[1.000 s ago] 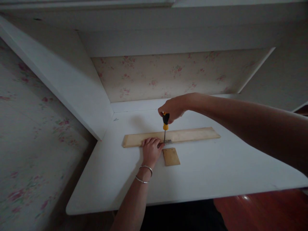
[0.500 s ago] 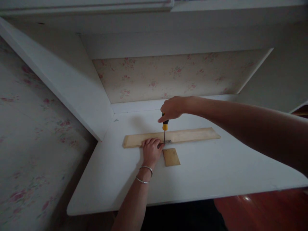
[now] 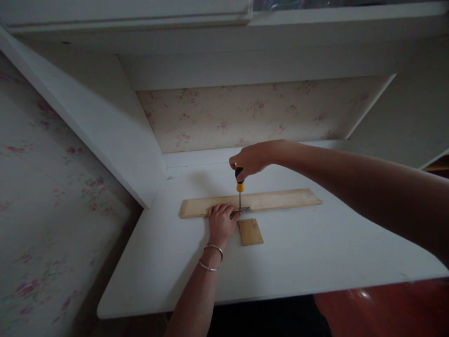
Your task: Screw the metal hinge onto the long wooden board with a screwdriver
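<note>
A long, pale wooden board (image 3: 280,200) lies flat on the white desktop. My left hand (image 3: 222,220) grips its near edge, with the fingers over the top and the thumb by a small metal hinge (image 3: 245,209). In my right hand (image 3: 253,158) is a screwdriver (image 3: 240,186) with a yellow and black handle. It stands nearly upright, its tip down at the left end of the hinge; any screw there is too small to make out. Just in front of the board lies a small square wooden piece (image 3: 251,232) with little holes along its far edge.
The white desk (image 3: 308,252) sits in a nook. A side panel (image 3: 115,126) rises at the left, and a cabinet (image 3: 189,35) overhangs the back. Flowered wallpaper (image 3: 224,117) covers the rear wall. Below the front edge, a red surface (image 3: 382,309) shows at the right.
My right hand has turned on the screwdriver handle, and its fingers now sit differently, showing more of the black grip. My left hand and the board stay in place; the view has shifted slightly.
</note>
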Demonstrator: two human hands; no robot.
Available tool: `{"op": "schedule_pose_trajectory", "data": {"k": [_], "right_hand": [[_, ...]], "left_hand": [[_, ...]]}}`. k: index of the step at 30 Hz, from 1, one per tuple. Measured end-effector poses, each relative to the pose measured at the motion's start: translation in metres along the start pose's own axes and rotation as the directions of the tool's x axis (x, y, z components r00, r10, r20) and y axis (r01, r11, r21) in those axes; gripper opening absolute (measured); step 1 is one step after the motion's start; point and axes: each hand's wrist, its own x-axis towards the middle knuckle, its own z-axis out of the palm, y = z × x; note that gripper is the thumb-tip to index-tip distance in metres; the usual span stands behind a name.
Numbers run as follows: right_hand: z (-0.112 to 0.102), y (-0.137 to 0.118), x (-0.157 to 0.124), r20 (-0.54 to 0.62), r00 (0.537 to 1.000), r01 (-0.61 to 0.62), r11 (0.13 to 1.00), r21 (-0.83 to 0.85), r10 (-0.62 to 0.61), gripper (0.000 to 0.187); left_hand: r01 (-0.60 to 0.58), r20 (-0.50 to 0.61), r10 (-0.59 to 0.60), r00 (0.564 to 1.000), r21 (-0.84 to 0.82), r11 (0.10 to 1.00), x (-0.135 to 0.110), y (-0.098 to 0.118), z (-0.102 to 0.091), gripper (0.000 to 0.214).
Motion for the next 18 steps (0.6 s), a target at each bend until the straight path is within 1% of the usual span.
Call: {"op": "schedule_pose_trajectory", "data": {"k": [2, 4, 6, 8, 9, 11, 15, 16, 18], "right_hand": [[-0.0010, -0.0013, -0.0001, 0.056, 0.998, 0.014, 0.994, -0.106, -0.008, 0.054], [-0.0013, -0.0026, 0.0011, 0.036, 0.998, -0.045, 0.985, -0.165, 0.052, 0.060], [-0.0007, -0.0024, 0.0023, 0.061, 0.997, -0.047, 0.987, -0.151, 0.057, 0.065], [0.0009, -0.0008, 0.0023, 0.108, 0.994, 0.017, 0.995, -0.099, -0.007, 0.063], [0.0020, 0.0000, 0.0019, 0.113, 0.993, 0.051, 0.995, -0.085, -0.041, 0.061], [0.0043, 0.0008, 0.0010, 0.085, 0.995, 0.067, 0.991, -0.112, -0.057, 0.061], [0.0067, -0.0022, 0.0019, -0.012, 0.999, -0.035, 0.980, -0.197, 0.033, 0.069], [0.0067, -0.0028, 0.0024, -0.015, 0.999, -0.047, 0.980, -0.194, 0.045, 0.071], [0.0062, -0.0023, 0.0031, 0.034, 0.999, -0.038, 0.988, -0.147, 0.043, 0.072]], "left_hand": [[-0.005, -0.007, 0.005, 1.000, -0.002, 1.000, 0.0001, 0.0003, -0.0004, 0.013], [-0.002, -0.013, 0.002, 1.000, -0.001, 1.000, 0.0004, 0.0007, -0.0005, 0.012], [0.010, -0.009, -0.010, 1.000, 0.002, 1.000, 0.0007, 0.0010, -0.0004, 0.013], [0.016, 0.000, -0.016, 1.000, 0.002, 1.000, 0.0009, 0.0012, -0.0003, 0.013], [0.015, 0.002, -0.015, 1.000, -0.001, 1.000, 0.0009, 0.0013, -0.0003, 0.013], [0.010, 0.001, -0.010, 1.000, -0.005, 1.000, 0.0008, 0.0016, -0.0004, 0.012], [0.014, -0.009, -0.014, 1.000, -0.006, 1.000, 0.0007, 0.0022, -0.0008, 0.011], [0.014, -0.011, -0.014, 1.000, -0.008, 1.000, 0.0007, 0.0022, -0.0008, 0.011], [0.008, -0.012, -0.008, 1.000, -0.013, 1.000, 0.0008, 0.0020, -0.0007, 0.011]]}}
